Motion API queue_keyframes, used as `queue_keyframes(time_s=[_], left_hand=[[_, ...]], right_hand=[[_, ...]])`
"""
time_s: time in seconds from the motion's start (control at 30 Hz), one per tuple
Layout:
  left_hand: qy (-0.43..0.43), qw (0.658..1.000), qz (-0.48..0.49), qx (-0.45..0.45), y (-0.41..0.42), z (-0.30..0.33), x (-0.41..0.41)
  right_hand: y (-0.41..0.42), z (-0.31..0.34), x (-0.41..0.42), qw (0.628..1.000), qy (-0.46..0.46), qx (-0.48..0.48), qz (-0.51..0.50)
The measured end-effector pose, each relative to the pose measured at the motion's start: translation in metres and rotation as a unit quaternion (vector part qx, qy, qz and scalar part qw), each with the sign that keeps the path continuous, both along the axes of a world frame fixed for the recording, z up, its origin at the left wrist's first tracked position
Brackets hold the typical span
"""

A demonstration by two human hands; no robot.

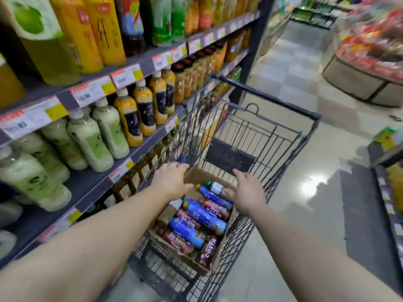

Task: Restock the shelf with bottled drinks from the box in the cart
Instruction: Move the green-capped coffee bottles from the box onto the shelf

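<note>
A black wire cart (pixel 268 136) stands beside the drink shelf (pixel 139 149). Inside it sits an open cardboard box (pixel 196 175) with several bottles lying flat, blue ones (pixel 205 216) and maroon coffee ones (pixel 207 251). A small bottle with a green cap and white label (pixel 214 186) lies at the box's far end. My left hand (pixel 172 179) reaches over the box's left edge, fingers extended toward the cart wall, holding nothing. My right hand (pixel 247 194) hovers over the box's right side, fingers spread, its thumb next to the small bottle.
Shelves on the left carry pale green, orange and yellow bottles (pixel 104 129) with price tags along the edges. A round display of red packaged goods (pixel 370 51) stands at the far right. A low shelf (pixel 390 188) lines the right edge. Shiny tiled floor lies between.
</note>
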State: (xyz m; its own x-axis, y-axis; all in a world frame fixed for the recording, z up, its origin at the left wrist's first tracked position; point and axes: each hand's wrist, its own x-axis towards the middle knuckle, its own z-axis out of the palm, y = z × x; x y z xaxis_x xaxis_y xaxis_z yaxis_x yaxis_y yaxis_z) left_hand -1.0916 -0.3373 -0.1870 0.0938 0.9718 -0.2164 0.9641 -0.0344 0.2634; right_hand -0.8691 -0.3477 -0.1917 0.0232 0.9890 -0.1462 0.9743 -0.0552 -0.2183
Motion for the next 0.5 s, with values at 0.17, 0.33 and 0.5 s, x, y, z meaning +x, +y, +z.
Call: queue_keyframes(time_s=[0.17,0.33,0.5], left_hand=[[-0.026,0.995,0.072,-0.060,0.027,-0.046,-0.003],[-0.059,0.980,0.152,-0.113,0.045,-0.087,0.010],[-0.062,0.959,0.204,-0.185,0.050,-0.148,0.019]], right_hand=[[0.050,-0.045,0.001,0.997,0.009,-0.054,0.049],[0.101,-0.087,0.021,0.990,0.010,-0.106,0.094],[0.142,-0.140,0.037,0.982,0.003,-0.147,0.118]])
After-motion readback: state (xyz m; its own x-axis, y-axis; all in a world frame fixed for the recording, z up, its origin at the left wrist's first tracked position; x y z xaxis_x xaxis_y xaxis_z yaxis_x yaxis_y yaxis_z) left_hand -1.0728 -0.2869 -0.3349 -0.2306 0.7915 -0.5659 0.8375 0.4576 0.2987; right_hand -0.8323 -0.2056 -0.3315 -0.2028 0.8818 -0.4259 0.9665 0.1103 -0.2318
